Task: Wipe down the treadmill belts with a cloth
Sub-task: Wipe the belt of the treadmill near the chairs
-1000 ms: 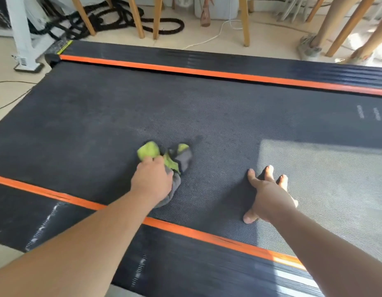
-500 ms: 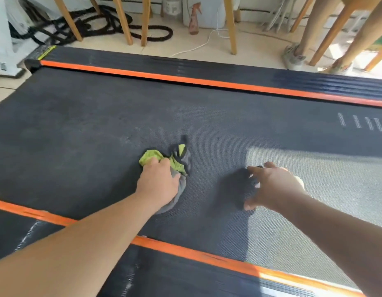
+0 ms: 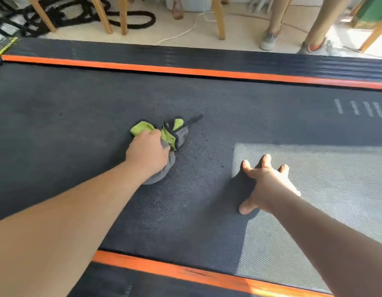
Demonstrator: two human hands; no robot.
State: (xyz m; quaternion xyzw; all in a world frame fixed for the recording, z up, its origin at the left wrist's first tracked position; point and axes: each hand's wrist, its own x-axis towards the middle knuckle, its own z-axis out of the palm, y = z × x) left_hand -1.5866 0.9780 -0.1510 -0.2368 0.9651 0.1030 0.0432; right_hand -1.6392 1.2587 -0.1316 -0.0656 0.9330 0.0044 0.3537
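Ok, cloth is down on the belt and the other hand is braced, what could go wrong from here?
1. The right hand leans on spread fingertips on the belt; if the belt rolls, that support may slip.
2. The left hand grips the cloth bunched up, so little of it touches and strips may get missed.

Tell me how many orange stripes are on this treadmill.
2. One orange stripe runs along the far edge of the belt, beyond the cloth; the other runs along its near edge, nearest the camera. More may lie out of frame.
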